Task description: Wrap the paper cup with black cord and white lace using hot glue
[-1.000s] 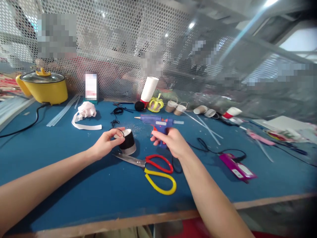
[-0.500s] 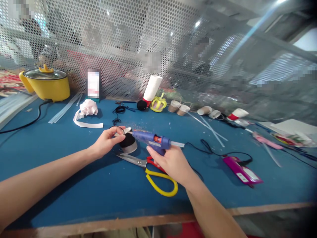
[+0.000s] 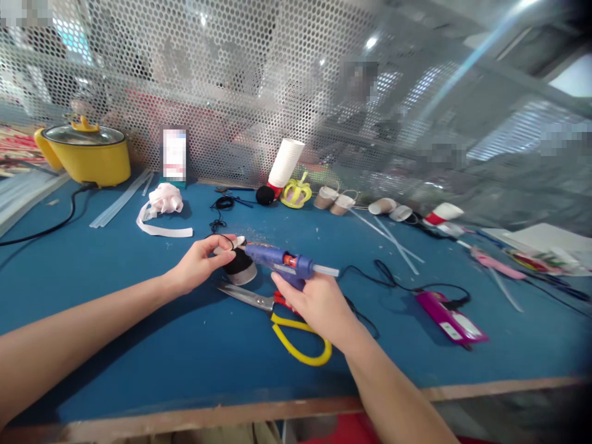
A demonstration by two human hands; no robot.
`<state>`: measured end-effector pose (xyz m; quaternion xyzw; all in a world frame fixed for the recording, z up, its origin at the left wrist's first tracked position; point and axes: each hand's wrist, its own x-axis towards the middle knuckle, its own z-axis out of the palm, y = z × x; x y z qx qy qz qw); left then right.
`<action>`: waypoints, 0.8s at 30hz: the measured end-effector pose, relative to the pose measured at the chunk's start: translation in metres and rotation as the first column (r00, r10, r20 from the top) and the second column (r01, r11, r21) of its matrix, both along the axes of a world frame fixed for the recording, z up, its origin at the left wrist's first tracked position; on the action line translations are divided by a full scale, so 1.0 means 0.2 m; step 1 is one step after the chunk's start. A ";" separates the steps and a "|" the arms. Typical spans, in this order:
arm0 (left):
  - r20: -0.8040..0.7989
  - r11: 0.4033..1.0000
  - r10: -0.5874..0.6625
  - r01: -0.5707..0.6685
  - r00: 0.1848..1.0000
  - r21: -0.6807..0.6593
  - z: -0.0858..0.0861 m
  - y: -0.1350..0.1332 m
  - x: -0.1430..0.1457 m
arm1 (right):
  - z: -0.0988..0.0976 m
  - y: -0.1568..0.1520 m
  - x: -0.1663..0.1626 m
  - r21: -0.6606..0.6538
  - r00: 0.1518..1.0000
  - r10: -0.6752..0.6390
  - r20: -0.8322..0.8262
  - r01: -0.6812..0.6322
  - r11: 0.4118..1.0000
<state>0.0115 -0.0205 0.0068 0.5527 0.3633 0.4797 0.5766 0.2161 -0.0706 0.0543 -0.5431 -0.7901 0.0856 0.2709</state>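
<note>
My left hand (image 3: 200,265) pinches the rim of a small paper cup wrapped in black (image 3: 239,266) that rests on the blue table (image 3: 139,345). A thin black cord loops over my fingers there. My right hand (image 3: 319,303) grips a blue glue gun (image 3: 280,261), its nozzle pointing left and touching the cup's rim. A clear glue stick pokes out of the gun's back end. Scissors with red and yellow handles (image 3: 282,314) lie on the table just under my right hand.
A yellow electric pot (image 3: 83,154) stands at the back left with clear glue sticks (image 3: 118,200) beside it. White ribbon (image 3: 161,209), a yellow crown (image 3: 293,194), paper cups (image 3: 333,200) and a tilted white cup stack (image 3: 284,163) line the perforated screen. A magenta device (image 3: 451,317) with a black cable lies right.
My right hand lifted the glue gun off the table and swung its nozzle left to the cup's rim. My left hand kept its hold on the cup.
</note>
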 end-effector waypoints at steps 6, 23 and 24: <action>-0.006 1.000 -0.030 0.030 1.000 0.001 0.00 0.00 -0.01 | 0.00 -0.01 0.00 0.001 1.000 0.003 0.002 -0.003 1.000; 0.017 0.998 -0.065 0.065 0.998 0.004 0.00 0.01 -0.01 | 0.02 -0.01 0.00 -0.054 0.998 -0.031 -0.054 0.028 0.998; 0.019 0.998 -0.066 0.066 0.998 0.003 0.00 0.01 -0.01 | 0.02 -0.01 0.00 -0.065 0.998 -0.030 -0.062 0.026 0.998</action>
